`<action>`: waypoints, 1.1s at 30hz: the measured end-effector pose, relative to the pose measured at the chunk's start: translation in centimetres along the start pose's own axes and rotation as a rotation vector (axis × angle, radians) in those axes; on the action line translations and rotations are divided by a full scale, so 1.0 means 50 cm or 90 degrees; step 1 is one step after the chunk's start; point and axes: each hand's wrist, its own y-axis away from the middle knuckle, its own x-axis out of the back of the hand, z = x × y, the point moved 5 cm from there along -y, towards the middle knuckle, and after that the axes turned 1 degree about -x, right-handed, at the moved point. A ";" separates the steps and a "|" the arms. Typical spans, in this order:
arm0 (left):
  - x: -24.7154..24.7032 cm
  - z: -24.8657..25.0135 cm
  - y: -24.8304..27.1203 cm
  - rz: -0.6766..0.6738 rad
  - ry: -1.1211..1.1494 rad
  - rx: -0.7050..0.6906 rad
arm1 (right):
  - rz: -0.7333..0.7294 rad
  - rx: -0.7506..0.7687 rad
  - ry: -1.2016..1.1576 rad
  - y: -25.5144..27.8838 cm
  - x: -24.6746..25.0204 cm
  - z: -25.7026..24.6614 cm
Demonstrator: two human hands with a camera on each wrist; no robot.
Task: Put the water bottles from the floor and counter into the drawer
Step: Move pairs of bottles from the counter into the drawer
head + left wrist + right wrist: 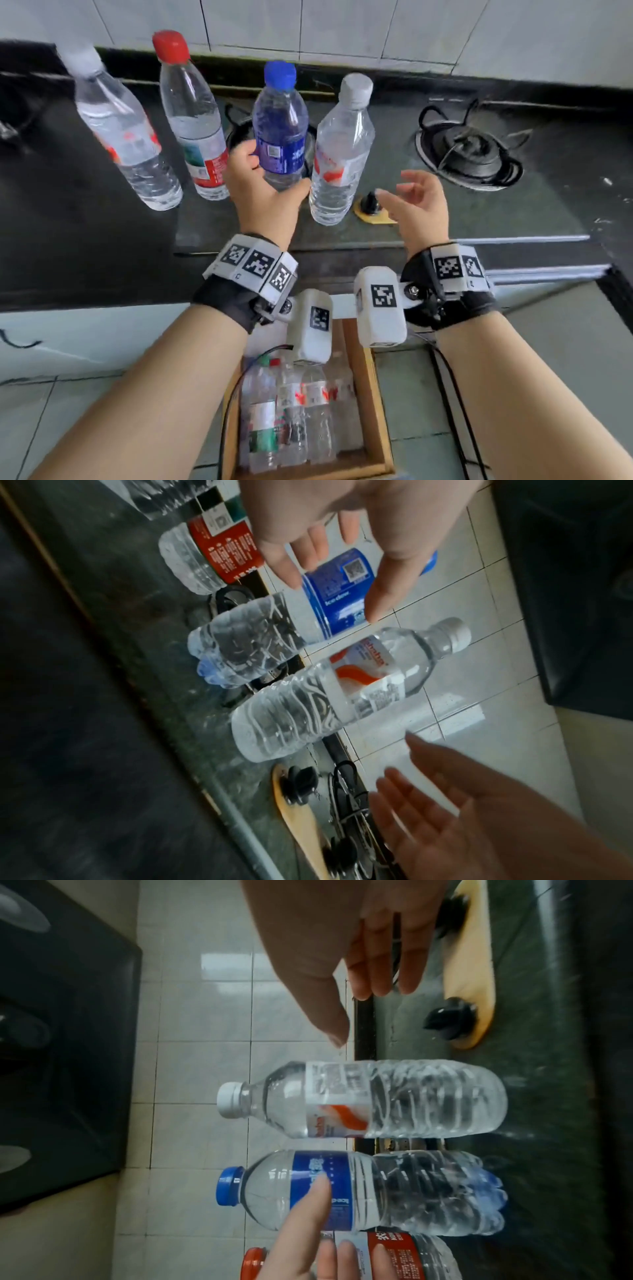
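Four water bottles stand on the dark counter. My left hand (277, 168) reaches around the blue-capped, blue-labelled bottle (279, 137), with the thumb on its right and the straight fingers on its left. The left wrist view shows this hand (330, 596) spread over the blue label (339, 604), and no firm grip shows. My right hand (394, 185) hovers open just right of the white-capped bottle (339, 154), empty. A red-capped bottle (195, 120) and another white-capped bottle (120, 130) stand further left. Below, the open wooden drawer (376, 394) holds several bottles (291, 411).
A gas burner (469, 150) sits on the counter to the right. A black stove knob (371, 204) on a yellow plate is just beside the white-capped bottle. A tiled wall backs the counter. Grey floor tiles lie on both sides of the drawer.
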 end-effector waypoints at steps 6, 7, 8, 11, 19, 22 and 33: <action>-0.035 -0.013 -0.067 -0.017 -0.065 0.005 | -0.216 0.023 0.034 -0.064 -0.105 -0.050; -0.036 -0.016 -0.071 -0.013 -0.070 0.002 | -0.232 0.018 0.021 -0.066 -0.119 -0.047; -0.035 -0.017 -0.073 -0.006 -0.069 -0.003 | -0.238 0.017 0.005 -0.065 -0.128 -0.044; -0.032 -0.021 -0.067 -0.001 -0.037 -0.008 | -0.219 0.038 -0.035 -0.062 -0.138 -0.036; 0.019 -0.013 0.047 -0.152 0.111 0.062 | -0.307 0.103 0.001 0.044 -0.064 -0.018; 0.042 -0.056 0.112 -0.181 0.172 0.163 | -0.402 0.074 0.017 0.111 -0.047 0.028; 0.112 -0.465 0.344 -0.202 -0.046 0.388 | -0.395 -0.267 0.416 0.261 -0.058 0.481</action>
